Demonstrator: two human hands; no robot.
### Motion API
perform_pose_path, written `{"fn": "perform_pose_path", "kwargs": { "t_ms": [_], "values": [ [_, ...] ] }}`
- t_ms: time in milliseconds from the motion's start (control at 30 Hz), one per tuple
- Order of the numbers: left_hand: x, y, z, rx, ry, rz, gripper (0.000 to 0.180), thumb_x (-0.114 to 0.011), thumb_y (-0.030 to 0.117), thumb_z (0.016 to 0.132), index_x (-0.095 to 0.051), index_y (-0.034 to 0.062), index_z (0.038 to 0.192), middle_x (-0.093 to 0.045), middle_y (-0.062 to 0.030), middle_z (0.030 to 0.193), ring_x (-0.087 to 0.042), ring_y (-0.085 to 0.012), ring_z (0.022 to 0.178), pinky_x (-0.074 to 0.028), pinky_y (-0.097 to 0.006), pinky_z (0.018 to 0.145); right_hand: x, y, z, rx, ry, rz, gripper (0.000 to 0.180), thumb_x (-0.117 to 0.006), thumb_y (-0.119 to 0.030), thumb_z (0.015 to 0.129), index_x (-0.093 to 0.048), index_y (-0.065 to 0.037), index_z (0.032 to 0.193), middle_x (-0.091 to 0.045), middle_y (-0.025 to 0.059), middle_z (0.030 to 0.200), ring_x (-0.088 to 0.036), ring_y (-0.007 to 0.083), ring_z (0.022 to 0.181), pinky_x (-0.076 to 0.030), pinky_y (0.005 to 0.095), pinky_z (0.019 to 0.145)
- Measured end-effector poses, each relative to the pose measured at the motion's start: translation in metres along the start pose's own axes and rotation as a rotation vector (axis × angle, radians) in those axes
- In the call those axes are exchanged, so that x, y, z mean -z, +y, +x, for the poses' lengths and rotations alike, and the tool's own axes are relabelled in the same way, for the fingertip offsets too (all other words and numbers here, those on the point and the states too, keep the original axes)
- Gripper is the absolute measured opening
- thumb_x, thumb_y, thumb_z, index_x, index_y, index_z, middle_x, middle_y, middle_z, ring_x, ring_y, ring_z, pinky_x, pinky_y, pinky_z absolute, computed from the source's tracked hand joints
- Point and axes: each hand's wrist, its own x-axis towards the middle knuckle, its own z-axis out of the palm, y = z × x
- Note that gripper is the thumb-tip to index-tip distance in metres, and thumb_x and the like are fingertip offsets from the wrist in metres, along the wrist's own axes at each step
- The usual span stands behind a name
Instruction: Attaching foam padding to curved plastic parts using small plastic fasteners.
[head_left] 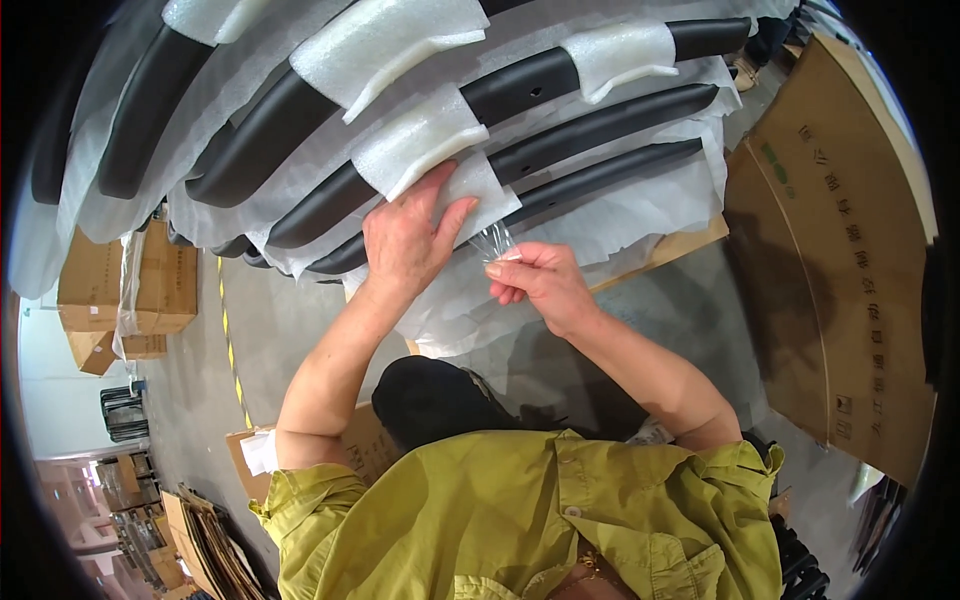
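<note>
Long black curved bars [590, 130] lie in rows, several with white foam sheets wrapped round them. My left hand [408, 240] grips a foam sheet [478, 190] on the nearest bars, its thumb lying on the foam and its fingertips tucked partly out of sight. Just right of it, my right hand [545, 285] pinches a crinkled strip of clear plastic film [494, 240] between thumb and fingers. The strip runs up to the lower edge of that foam; whether it sticks there I cannot tell. Thin white sheeting [640, 215] spreads beneath the bars.
A large brown cardboard panel [840, 260] stands close on the right. Cardboard boxes [135, 280] sit at the left, near a yellow-black floor line [232, 340]. Flattened cardboard [205, 535] leans at the lower left. Another person's foot [745, 73] shows at the far right.
</note>
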Motion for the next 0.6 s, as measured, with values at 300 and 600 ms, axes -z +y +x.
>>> {"fn": "perform_pose_path", "kwargs": {
  "t_ms": [300,600],
  "values": [
    [0.009,-0.010,-0.004,-0.052,-0.046,-0.015,0.039,-0.062,0.020,0.072,-0.053,0.0063,0.107,-0.061,-0.0123,0.079,-0.058,-0.0307,0.068,-0.046,-0.037,0.060,-0.039,-0.058,0.020,0.036,-0.006,0.062,0.011,-0.062,-0.012,0.073,-0.061,-0.001,0.071,-0.057,0.0050,0.060,-0.048,0.0080,0.049,-0.033,0.0196,0.046],
    [0.002,0.003,0.006,0.251,0.020,-0.216,0.041,-0.066,0.019,0.062,-0.061,0.0133,0.102,-0.061,-0.0113,0.077,-0.059,-0.0286,0.071,-0.047,-0.037,0.066,-0.038,-0.097,0.031,-0.061,-0.132,-0.196,0.023,-0.056,-0.021,0.080,-0.058,0.002,0.077,-0.058,0.0078,0.064,-0.050,0.0096,0.047,-0.038,0.0206,0.041]
  ]
}}
